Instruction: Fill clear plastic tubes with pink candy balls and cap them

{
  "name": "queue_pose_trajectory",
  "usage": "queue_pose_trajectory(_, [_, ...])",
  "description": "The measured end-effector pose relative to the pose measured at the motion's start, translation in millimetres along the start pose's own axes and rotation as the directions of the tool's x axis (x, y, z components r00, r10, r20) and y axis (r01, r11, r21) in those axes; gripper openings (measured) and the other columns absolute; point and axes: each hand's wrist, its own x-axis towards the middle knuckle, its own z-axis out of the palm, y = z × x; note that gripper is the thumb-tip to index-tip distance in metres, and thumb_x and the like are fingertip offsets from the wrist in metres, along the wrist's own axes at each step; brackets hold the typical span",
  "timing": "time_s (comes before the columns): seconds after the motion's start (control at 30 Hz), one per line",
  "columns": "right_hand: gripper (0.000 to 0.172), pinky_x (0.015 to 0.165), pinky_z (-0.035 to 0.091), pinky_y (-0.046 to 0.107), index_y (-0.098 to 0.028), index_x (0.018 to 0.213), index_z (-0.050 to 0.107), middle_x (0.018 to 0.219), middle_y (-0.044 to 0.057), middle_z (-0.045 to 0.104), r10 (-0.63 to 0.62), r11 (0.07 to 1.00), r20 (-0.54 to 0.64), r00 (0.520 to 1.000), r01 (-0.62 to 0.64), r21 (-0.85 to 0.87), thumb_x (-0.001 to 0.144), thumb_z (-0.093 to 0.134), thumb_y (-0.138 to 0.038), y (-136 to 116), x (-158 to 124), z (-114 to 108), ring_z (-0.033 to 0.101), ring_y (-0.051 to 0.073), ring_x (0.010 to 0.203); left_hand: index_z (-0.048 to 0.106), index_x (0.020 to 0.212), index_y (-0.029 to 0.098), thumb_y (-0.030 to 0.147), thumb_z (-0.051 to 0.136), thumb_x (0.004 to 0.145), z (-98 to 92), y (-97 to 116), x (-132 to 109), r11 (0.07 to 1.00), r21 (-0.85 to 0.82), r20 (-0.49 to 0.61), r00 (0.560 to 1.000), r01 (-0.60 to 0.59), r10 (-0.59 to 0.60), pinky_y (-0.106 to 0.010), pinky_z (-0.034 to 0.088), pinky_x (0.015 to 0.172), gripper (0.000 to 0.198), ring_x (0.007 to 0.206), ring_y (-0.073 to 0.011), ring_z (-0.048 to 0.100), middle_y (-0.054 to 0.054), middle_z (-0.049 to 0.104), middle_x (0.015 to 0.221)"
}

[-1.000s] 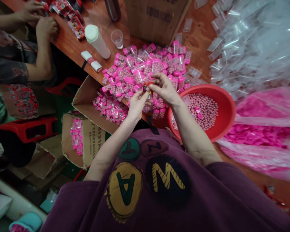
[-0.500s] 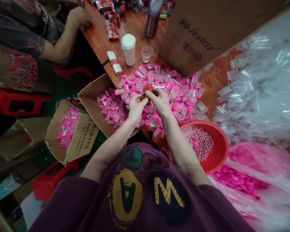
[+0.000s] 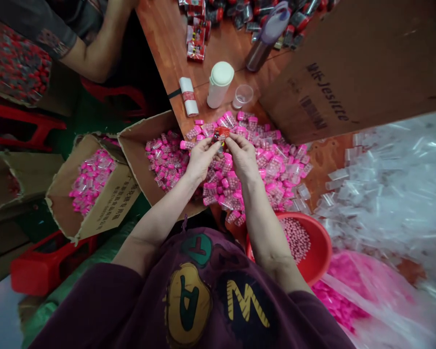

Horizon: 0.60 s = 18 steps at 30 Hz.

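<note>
Between the fingertips of both my hands is a small red packet with dark and yellow print (image 3: 223,132). My left hand (image 3: 200,160) pinches its left side, my right hand (image 3: 244,156) its right. Something small and clear shows just below the packet, partly hidden by fingers. Under and around my hands lies a heap of small clear jars with pink caps (image 3: 276,160), filled with pink beads. An open cardboard box (image 3: 134,140) with more such jars stands against the table edge, left of my left hand.
Near my right forearm sits a red basin (image 3: 323,252) of pink beads (image 3: 298,238). Clear empty containers (image 3: 381,194) and a bag of pink caps (image 3: 341,300) lie right. Beyond stand a white-lidded cup (image 3: 220,87), a bottle (image 3: 265,41) and a large carton (image 3: 363,63). A co-worker's arm (image 3: 94,53) shows left.
The view has turned, so the table things sit further right and lower. Both hands keep hold of the packet, and more of its printed face shows between the fingers.
</note>
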Motion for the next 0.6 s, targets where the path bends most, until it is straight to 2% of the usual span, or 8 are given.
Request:
queue_pose_trajectory(0.1, [0.066,0.087,0.062,0.036,-0.025,0.102,0.074,0.101,0.003,0.076,0.013,0.999,0.028,1.000,-0.012,-0.045,0.071,0.085,-0.082,-1.7,8.3,13.4,0.070,0.018,0.096,0.074,0.102,0.016,0.016,0.087,0.088,-4.6,-4.0,11.4,0.999,0.006,-0.074,0.996,-0.040,0.041,-0.020,0.049,0.057,0.019,0.059,-0.0061,0.061,0.000,0.077,0.087])
queue_pose_trajectory(0.2, [0.067,0.079,0.059,0.033,-0.024,0.092,0.071,0.094,0.003,0.074,0.002,0.997,0.007,1.000,-0.001,-0.073,0.067,0.087,-0.084,-4.9,13.5,26.0,0.067,0.018,0.090,0.074,0.102,0.016,0.010,0.086,0.086,-6.3,-7.9,18.9,0.997,0.003,-0.123,0.989,-0.080,0.080,-0.021,0.056,0.070,0.021,0.071,-0.0085,0.068,-0.001,0.078,0.091])
queue_pose_trajectory(0.3, [0.068,0.073,0.057,0.032,-0.024,0.085,0.065,0.087,0.002,0.070,0.007,0.997,-0.023,1.000,-0.009,-0.076,0.066,0.086,-0.085,-3.8,17.2,31.3,0.064,0.017,0.083,0.074,0.103,0.017,0.009,0.086,0.085,-7.4,-8.0,21.5,0.998,0.001,-0.137,0.988,-0.068,0.068,-0.024,0.060,0.081,0.023,0.083,-0.0118,0.072,-0.002,0.079,0.093])
queue_pose_trajectory(0.47, [0.068,0.075,0.057,0.034,-0.026,0.087,0.064,0.083,0.000,0.065,0.040,0.997,-0.035,0.999,-0.042,-0.060,0.068,0.081,-0.089,9.7,22.8,26.5,0.061,0.017,0.081,0.073,0.103,0.016,0.010,0.088,0.085,-12.9,-3.6,21.4,0.999,-0.033,-0.103,0.995,0.015,-0.018,-0.024,0.051,0.064,0.025,0.060,-0.0080,0.062,0.000,0.075,0.087])
queue_pose_trajectory(0.6, [0.069,0.078,0.058,0.035,-0.027,0.091,0.063,0.085,0.001,0.064,0.022,0.996,-0.035,0.999,-0.024,-0.083,0.073,0.074,-0.092,18.4,27.0,22.3,0.061,0.017,0.082,0.074,0.103,0.017,0.010,0.088,0.084,-15.7,-2.6,22.5,0.998,-0.035,-0.060,0.997,0.048,-0.050,-0.025,0.052,0.063,0.025,0.057,-0.0070,0.061,0.000,0.074,0.087])
